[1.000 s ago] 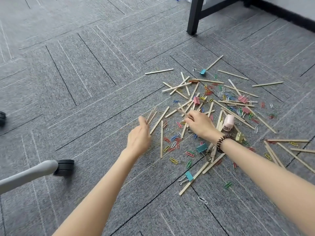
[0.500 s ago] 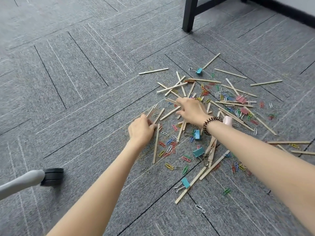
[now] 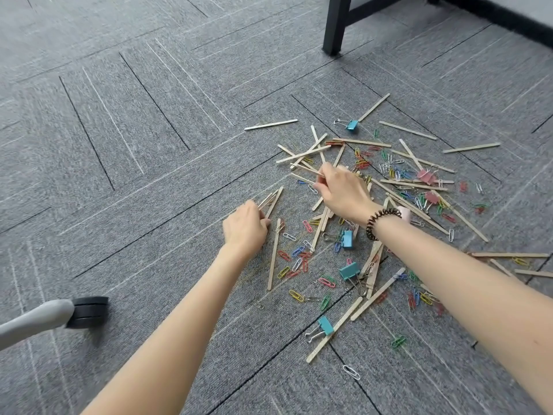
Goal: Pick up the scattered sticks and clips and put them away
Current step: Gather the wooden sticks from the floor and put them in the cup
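The person is bent over a grey carpet floor (image 3: 143, 181), both bare arms stretched out towards a spill of stationery. The left hand (image 3: 245, 226) is closed round a small bundle of sticks (image 3: 271, 200), whose far ends poke out past the knuckles, angled up and away. The right hand (image 3: 344, 193), with a dark coiled bracelet (image 3: 380, 220) at the wrist, sits over the thick of the pile and pinches one thin stick (image 3: 306, 169) between thumb and fingertips, the stick pointing off to the left.

The rest of the wooden sticks (image 3: 273, 256) lie criss-crossed on the carpet, mostly beneath and beyond the right hand, with a few stray ones further out. Coloured paper clips (image 3: 295, 295) are sprinkled among them, along with teal binder clips (image 3: 348, 270) and a couple of pink binder clips (image 3: 425, 175).

Off to the left there is a chair castor (image 3: 88, 312) on a grey leg, well apart from the mess, and a black furniture leg (image 3: 333, 25) stands beyond the pile.
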The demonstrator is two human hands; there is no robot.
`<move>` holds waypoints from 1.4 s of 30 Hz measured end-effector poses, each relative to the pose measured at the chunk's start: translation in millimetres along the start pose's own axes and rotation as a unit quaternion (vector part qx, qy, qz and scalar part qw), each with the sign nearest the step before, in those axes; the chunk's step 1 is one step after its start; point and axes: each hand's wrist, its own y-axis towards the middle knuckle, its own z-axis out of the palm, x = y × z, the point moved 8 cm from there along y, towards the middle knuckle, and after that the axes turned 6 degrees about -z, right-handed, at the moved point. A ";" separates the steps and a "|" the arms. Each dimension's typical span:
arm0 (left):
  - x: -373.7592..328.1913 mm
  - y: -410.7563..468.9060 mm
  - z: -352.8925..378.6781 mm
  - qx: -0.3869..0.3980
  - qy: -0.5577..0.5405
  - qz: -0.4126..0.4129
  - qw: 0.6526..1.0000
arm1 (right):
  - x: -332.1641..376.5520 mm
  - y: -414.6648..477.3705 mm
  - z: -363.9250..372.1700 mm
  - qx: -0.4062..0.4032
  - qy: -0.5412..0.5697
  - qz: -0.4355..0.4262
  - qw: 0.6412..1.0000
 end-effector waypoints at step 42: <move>-12.7 -45.3 17.9 0.061 0.030 0.085 0.994 | -20.8 -67.2 23.7 0.042 0.015 0.204 0.978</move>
